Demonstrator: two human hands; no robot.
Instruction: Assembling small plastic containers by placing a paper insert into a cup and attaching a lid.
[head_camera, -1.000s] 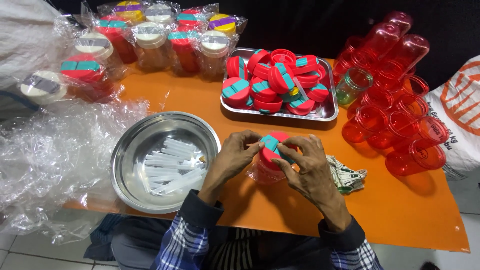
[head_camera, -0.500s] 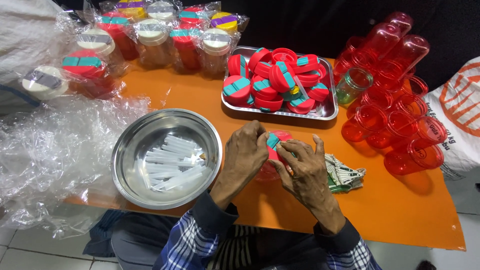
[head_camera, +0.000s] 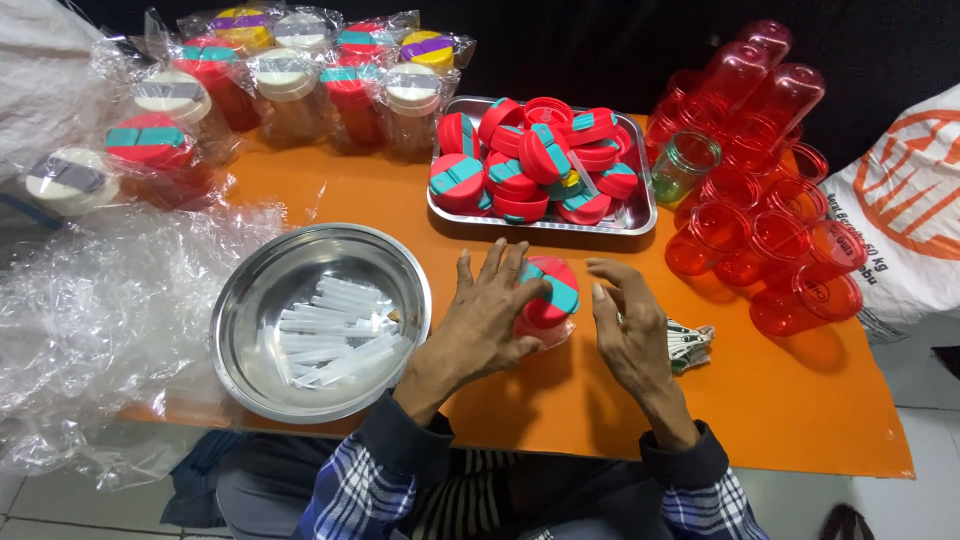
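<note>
Jar (head_camera: 545, 305) with a red and teal lid is sitting near the front edge of the orange table (head_camera: 800, 400); the left hand (head_camera: 485, 320) is pressing on it with spread fingers, the right hand (head_camera: 630, 325) is hovering open beside it. Uneven pressure may be tipping it toward the steel bowl (head_camera: 320, 320).

A steel bowl (head_camera: 262, 290) of clear strips sits beside a tray (head_camera: 640, 205) of red lids.
</note>
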